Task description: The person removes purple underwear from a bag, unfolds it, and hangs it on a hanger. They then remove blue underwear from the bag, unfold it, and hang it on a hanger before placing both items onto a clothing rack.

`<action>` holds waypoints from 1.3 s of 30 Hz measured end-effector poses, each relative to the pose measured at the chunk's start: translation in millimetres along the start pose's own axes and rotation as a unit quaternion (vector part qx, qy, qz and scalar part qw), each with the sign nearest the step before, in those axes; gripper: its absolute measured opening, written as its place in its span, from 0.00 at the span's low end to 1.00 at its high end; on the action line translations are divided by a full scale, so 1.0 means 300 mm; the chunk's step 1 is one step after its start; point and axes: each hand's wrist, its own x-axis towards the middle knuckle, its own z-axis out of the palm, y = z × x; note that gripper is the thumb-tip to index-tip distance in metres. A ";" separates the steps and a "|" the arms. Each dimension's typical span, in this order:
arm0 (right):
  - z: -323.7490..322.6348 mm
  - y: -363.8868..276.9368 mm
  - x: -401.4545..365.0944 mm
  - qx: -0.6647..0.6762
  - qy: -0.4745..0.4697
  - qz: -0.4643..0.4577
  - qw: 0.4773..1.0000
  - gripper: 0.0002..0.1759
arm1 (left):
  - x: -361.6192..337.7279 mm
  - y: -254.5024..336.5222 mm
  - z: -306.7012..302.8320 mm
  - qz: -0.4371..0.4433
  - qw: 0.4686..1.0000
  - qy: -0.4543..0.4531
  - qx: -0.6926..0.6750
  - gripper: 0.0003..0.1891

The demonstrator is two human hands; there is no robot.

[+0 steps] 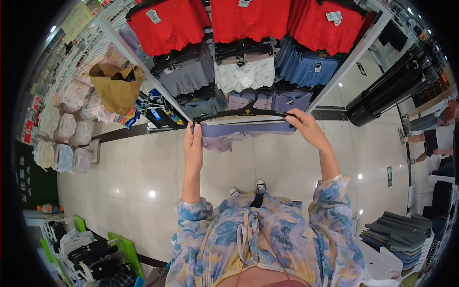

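Note:
A black clip hanger (246, 112) is held level in front of me, its hook pointing away toward the rack. From it hangs a garment with a purple waistband (244, 128) and a paler, patterned lower part; its exact kind is hard to make out. My left hand (193, 146) is closed on the hanger's left end at the clip, thumb upward. At the right end, my right hand (307, 128) pinches the hanger and the garment's corner between thumb and fingers.
Ahead stands a white-framed rack with red garments (251, 19), white ones (245, 74) and blue ones (311, 67). A brown paper bag (116, 88) hangs at left. Folded trousers (399, 229) lie lower right. A black cylinder (387, 81) and another person (430, 138) are at right.

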 end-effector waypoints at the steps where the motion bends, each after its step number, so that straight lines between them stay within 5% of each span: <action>1: 0.002 0.008 0.010 0.018 -0.004 -0.016 1.000 0.16 | 0.003 0.002 -0.002 -0.008 1.000 -0.002 0.005 0.14; 8: 0.015 -0.012 0.020 0.036 0.017 0.017 0.999 0.13 | -0.006 -0.007 -0.036 -0.063 0.997 -0.012 0.034 0.16; 15: 0.168 0.160 -0.053 -0.001 -0.121 -0.039 0.992 0.11 | -0.097 -0.214 -0.161 -0.127 0.982 -0.049 0.130 0.18; 24: 0.333 0.291 -0.167 -0.046 -0.200 0.082 0.975 0.12 | -0.168 -0.381 -0.271 -0.203 0.952 -0.111 0.199 0.17; 37: 0.307 0.558 0.023 0.076 -0.163 0.240 0.954 0.19 | 0.158 -0.732 -0.038 -0.207 0.887 -0.263 0.318 0.19; 39: 0.273 0.609 0.130 -0.012 -0.170 0.219 0.961 0.19 | 0.270 -0.767 0.009 -0.221 0.884 -0.269 0.311 0.19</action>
